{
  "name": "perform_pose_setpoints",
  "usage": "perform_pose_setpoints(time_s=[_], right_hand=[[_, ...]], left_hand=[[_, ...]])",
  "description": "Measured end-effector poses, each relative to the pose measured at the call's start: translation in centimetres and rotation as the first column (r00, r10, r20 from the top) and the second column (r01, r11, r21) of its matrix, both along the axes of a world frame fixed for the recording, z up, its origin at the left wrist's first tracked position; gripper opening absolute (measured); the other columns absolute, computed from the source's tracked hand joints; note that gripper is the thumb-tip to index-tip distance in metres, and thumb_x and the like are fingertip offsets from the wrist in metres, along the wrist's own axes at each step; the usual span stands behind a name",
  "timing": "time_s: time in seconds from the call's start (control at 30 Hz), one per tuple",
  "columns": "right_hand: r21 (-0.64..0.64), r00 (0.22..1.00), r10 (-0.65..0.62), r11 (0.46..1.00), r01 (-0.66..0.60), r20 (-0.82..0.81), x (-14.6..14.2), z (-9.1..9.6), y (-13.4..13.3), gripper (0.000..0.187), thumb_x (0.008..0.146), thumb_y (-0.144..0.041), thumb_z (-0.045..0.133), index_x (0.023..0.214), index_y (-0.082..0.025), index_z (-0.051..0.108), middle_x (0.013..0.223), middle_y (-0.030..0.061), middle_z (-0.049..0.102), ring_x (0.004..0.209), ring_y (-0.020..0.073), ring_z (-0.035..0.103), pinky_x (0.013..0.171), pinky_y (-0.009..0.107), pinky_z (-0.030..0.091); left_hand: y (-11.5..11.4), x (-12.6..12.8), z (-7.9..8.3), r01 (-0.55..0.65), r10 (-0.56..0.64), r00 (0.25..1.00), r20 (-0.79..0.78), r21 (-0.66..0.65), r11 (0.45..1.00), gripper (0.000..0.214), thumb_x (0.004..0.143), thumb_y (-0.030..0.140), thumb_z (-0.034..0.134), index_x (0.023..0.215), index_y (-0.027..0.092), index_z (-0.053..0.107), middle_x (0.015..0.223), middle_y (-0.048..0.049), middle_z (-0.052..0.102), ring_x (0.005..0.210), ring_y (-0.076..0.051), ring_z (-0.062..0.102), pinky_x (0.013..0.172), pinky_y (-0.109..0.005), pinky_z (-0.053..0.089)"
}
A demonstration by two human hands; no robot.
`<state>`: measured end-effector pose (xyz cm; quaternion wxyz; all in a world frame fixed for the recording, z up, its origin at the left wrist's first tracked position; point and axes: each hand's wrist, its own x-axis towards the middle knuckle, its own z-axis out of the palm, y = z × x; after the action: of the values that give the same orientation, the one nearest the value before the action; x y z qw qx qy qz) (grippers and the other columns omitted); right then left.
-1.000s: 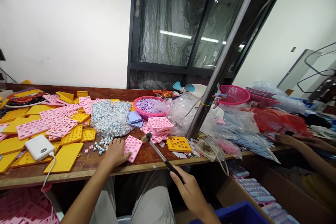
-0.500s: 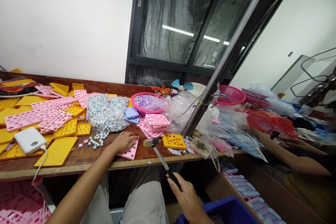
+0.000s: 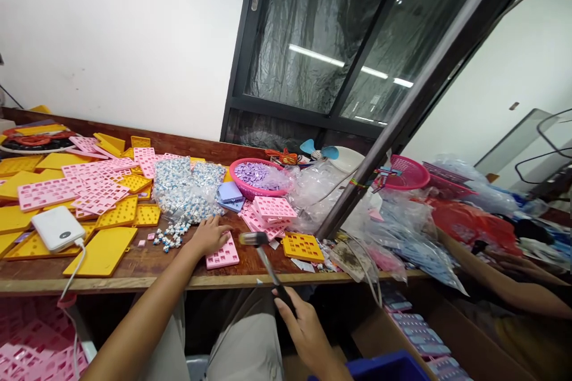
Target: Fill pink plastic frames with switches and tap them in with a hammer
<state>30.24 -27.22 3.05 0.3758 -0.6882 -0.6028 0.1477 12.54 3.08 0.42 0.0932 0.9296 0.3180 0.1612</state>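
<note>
My right hand (image 3: 300, 320) is wrapped round the black handle of a hammer (image 3: 268, 265), in front of the table edge. The hammer's head is over the table, to the right of a pink plate with square holes (image 3: 226, 256). On the upper left part of that plate lies my left hand (image 3: 210, 235), fingers stretched out over it. Whether anything small is under its fingertips is hidden. Close by on the left are loose small white-and-blue pieces (image 3: 172, 237) and a clear bag of such pieces (image 3: 185, 193).
Yellow plates (image 3: 102, 253) and a white power bank (image 3: 58, 228) cover the left side. Behind stands a pink basket (image 3: 236, 181) of purple pieces. A slanting metal pole (image 3: 379, 155) rises at right; a co-worker's arm (image 3: 487, 268) is beyond. A blue bin (image 3: 384, 366) sits below.
The view has shifted slightly, so the table things sit a little further right. My left hand has moved back slightly over the pink plate, baring more of it. The hammer stays in my right hand.
</note>
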Motion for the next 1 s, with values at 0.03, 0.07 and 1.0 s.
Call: perform_pose_setpoints(time_s=[0.03, 0.07, 1.0], right_hand=[[-0.058, 0.999, 0.032, 0.998, -0.030, 0.040, -0.1, 0.1, 0.4, 0.043, 0.101, -0.056, 0.046, 0.116, -0.024, 0.070, 0.103, 0.0088, 0.076, 0.097, 0.0283, 0.072, 0.089, 0.035, 0.056], [-0.111, 0.996, 0.062, 0.992, -0.054, 0.068, -0.2, 0.2, 0.6, 0.041, 0.101, -0.056, 0.047, 0.115, -0.025, 0.070, 0.100, 0.0081, 0.076, 0.094, 0.0281, 0.072, 0.087, 0.035, 0.055], [-0.176, 0.964, 0.065, 0.984, -0.019, 0.257, 0.5, 0.1, -0.3, 0.042, 0.103, -0.053, 0.041, 0.096, -0.023, 0.069, 0.081, 0.0052, 0.073, 0.075, 0.0237, 0.070, 0.069, 0.028, 0.050]], left_hand=[[-0.1, 0.0, 0.0, -0.003, 0.003, 1.000, 0.003, 0.009, 1.000, 0.046, 0.100, 0.051, 0.039, 0.133, 0.033, 0.065, 0.134, -0.0117, 0.055, 0.127, -0.034, 0.048, 0.108, -0.050, 0.035], [-0.2, 0.0, 0.0, -0.004, 0.004, 1.000, 0.001, 0.020, 1.000, 0.046, 0.101, 0.051, 0.038, 0.133, 0.033, 0.065, 0.135, -0.0116, 0.055, 0.127, -0.034, 0.047, 0.108, -0.050, 0.034], [0.0, -0.4, 0.1, -0.047, 0.045, 0.997, 0.062, 0.032, 0.998, 0.036, 0.094, 0.047, 0.054, 0.105, 0.016, 0.068, 0.117, -0.0153, 0.064, 0.113, -0.030, 0.057, 0.102, -0.040, 0.041]])
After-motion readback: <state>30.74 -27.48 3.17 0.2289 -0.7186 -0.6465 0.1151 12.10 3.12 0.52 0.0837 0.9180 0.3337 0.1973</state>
